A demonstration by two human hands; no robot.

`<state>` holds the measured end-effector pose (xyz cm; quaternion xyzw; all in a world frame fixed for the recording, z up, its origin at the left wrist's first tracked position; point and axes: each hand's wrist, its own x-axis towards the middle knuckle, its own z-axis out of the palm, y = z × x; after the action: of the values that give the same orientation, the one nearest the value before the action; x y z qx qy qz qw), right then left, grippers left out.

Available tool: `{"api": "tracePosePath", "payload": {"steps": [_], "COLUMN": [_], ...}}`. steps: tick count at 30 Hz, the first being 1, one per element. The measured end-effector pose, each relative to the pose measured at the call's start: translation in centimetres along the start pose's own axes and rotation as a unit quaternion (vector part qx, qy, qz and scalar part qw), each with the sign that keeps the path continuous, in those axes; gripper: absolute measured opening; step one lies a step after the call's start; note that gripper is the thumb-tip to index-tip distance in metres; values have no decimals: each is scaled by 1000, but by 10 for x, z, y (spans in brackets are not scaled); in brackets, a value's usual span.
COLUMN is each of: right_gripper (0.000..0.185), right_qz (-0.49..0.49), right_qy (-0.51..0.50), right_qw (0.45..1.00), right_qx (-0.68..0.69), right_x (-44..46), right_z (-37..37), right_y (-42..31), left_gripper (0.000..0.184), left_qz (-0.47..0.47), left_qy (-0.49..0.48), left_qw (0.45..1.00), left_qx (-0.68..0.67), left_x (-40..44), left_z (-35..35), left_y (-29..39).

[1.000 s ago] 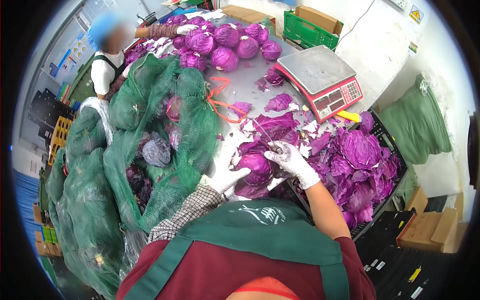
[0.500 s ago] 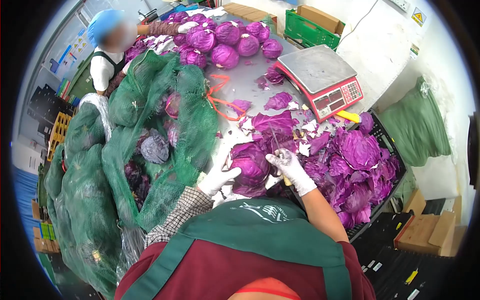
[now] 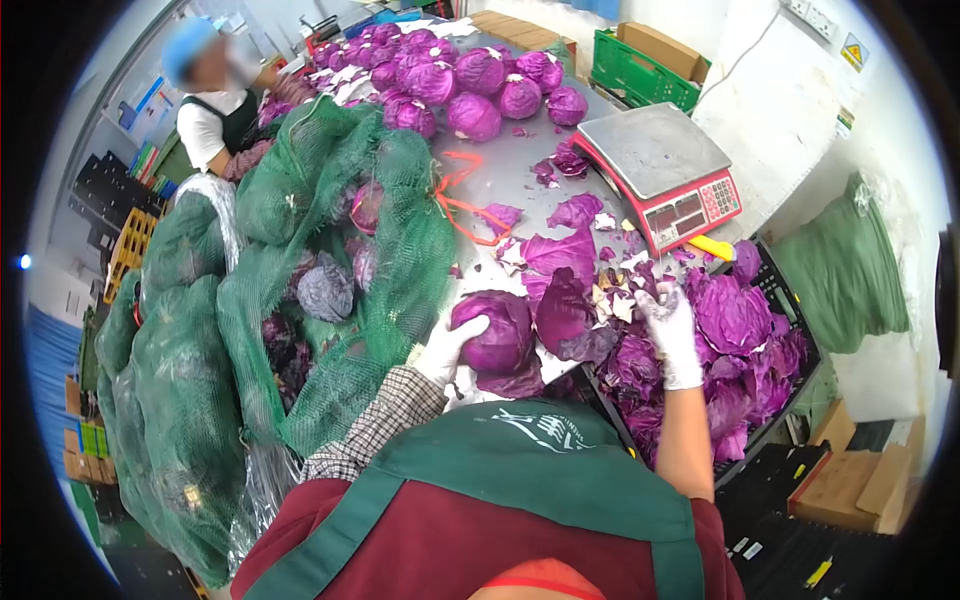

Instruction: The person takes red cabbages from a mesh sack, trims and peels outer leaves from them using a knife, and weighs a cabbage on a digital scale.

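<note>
Head view. The left gloved hand [image 3: 447, 350] is clamped on the near left side of a red cabbage head [image 3: 495, 333], thumb laid across its upper face and the other fingers largely hidden. The cabbage lies immediately right of this grip, touching it, with a loose purple leaf beneath its near edge.

Compared with half a second earlier, the right gloved hand [image 3: 668, 325] has left the cabbage's right side, where it held a knife, and now stands well apart, over the leaf heap [image 3: 735, 320] in the black crate [image 3: 795, 300]. Whether its fingers are together or apart on anything cannot be told. A dark outer leaf [image 3: 565, 322] now stands just right of the cabbage, between the two hands. The green mesh bag [image 3: 400, 260] lies left of and beyond the left grip; the scale [image 3: 655, 145] stands beyond the right hand. The co-worker's sleeved forearm [image 3: 290, 88], formerly stretched over the piled cabbages [image 3: 470, 85], has drawn back.
</note>
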<state>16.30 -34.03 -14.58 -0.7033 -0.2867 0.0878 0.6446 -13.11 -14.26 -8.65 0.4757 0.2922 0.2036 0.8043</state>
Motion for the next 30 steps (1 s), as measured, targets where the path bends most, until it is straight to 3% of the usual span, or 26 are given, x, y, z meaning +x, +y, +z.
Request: {"api": "tracePosePath", "payload": {"steps": [1, 2, 3, 5, 6, 7, 9, 10, 14, 20, 23, 26, 27, 30], "right_gripper": [33, 37, 42, 40, 39, 40, 38, 38, 43, 43, 43, 42, 42, 46], "right_qz": [46, -31, -111, -91, -72, 8, 42, 60, -36, -160, -190, -154, -133, -180], "right_qy": [-42, -7, 25, -70, -114, -101, -129, -141, -202, -235, -250, -267, -280, -272], "right_qw": [949, 952, 947, 981, 987, 994, 987, 982, 974, 950, 934, 932, 941, 918], "right_qx": [-308, -304, -300, -157, -86, 37, 85, 109, -98, -132, -172, -191, -136, -223], "right_x": [1, -1, 0, -16, -23, -35, -54, -63, -62, -40, -30, -23, -25, -23], "right_z": [-22, -23, -22, 1, 12, 36, 59, 71, 69, 82, 85, 79, 78, 75], "right_y": [-54, -71, -78, -94, -102, -77, -61, -58, -75, -88, -81, -70, -53, -59], "left_gripper": [78, 98, 117, 126, 132, 132, 132, 130, 122, 113, 112, 116, 117, 118], "left_qz": [77, 121, 170, 254, 225, 234, 254, 253, 266, 280, 293, 250, 230, 191], "left_qy": [-7, 12, -34, -29, -34, -30, -20, -12, 27, 18, 13, 69, 93, 59], "left_qw": [993, 968, 912, 720, 707, 700, 682, 700, 677, 662, 619, 667, 686, 710], "left_qx": [85, 219, 372, 645, 670, 674, 686, 668, 685, 695, 729, 699, 684, 675], "left_x": [0, -3, 7, 19, 16, 17, 15, 12, 2, 5, 14, 16, 16, 10], "left_z": [6, 17, 15, 28, 44, 48, 50, 49, 60, 63, 67, 70, 70, 82], "left_y": [4, 8, 8, 10, 21, 19, 17, 15, 19, 22, 27, 24, 23, 30]}}
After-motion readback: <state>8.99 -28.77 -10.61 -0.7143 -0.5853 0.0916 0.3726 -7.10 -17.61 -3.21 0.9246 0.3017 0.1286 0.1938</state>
